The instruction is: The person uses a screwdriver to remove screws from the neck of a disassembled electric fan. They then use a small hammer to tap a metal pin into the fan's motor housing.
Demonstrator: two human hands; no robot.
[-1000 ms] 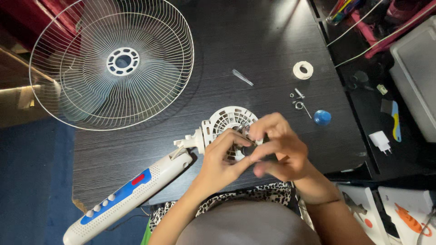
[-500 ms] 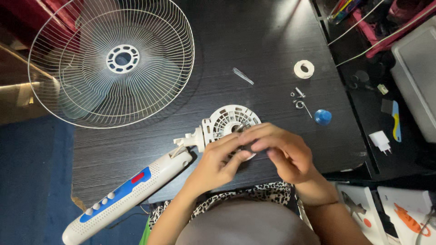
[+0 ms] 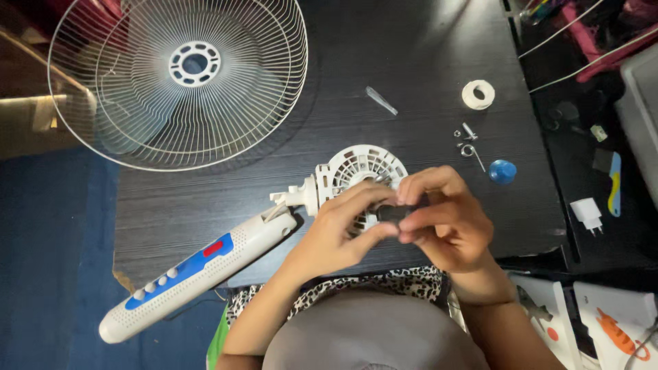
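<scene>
Both hands meet over the white vented fan motor housing [image 3: 360,171], which lies on the dark wooden table [image 3: 411,55] at the top end of the white-and-blue fan stand with its control buttons [image 3: 199,277]; the left hand [image 3: 336,229] and the right hand [image 3: 445,223] pinch a small dark part [image 3: 394,212] between closed fingertips, just above the housing's near rim. A white wire fan guard [image 3: 178,75] lies flat at the table's far left. To the right sit a white tape roll [image 3: 478,94], a few loose screws [image 3: 467,140] and a blue knob [image 3: 502,171], all well apart from the hands.
</scene>
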